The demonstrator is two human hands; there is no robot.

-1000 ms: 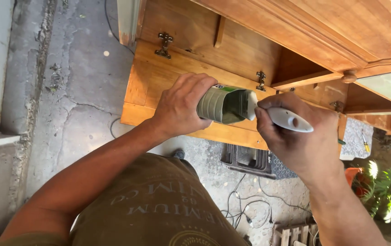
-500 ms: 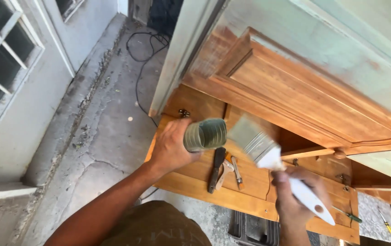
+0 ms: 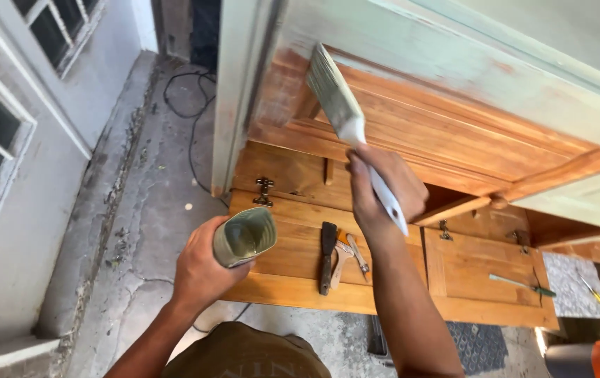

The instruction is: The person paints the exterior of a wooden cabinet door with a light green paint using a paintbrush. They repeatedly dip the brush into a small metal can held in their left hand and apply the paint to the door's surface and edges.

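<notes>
From the head camera, looking down, the right hand (image 3: 384, 189) is closed around the white handle of a flat paintbrush (image 3: 338, 105), gripping it just below the ferrule, with the pale bristles raised against the upright wooden door panel (image 3: 454, 133), where bare orange-brown wood meets a band of pale green paint. The brush looks light and stiff in the handle but soft at the bristles, so a hold near the ferrule, as here, should give the steadiest control; a wet handle would likely be slippery. The left hand (image 3: 202, 269) is wrapped shut around a small cut-off plastic container (image 3: 245, 236) tilted toward the camera, its inside coated in greenish paint. It looks thin-walled and easy to squeeze out of shape, best held round its middle. Below both hands lies a flat wooden cabinet door (image 3: 300, 269) carrying a dark-handled scraper (image 3: 326, 255) and small tools (image 3: 352, 255) just beside it; a metal hinge (image 3: 265, 190) sits near its upper edge. A screwdriver (image 3: 524, 285) rests on a neighbouring panel, well apart. A black cable (image 3: 188, 119) runs across the concrete floor (image 3: 139, 231).
</notes>
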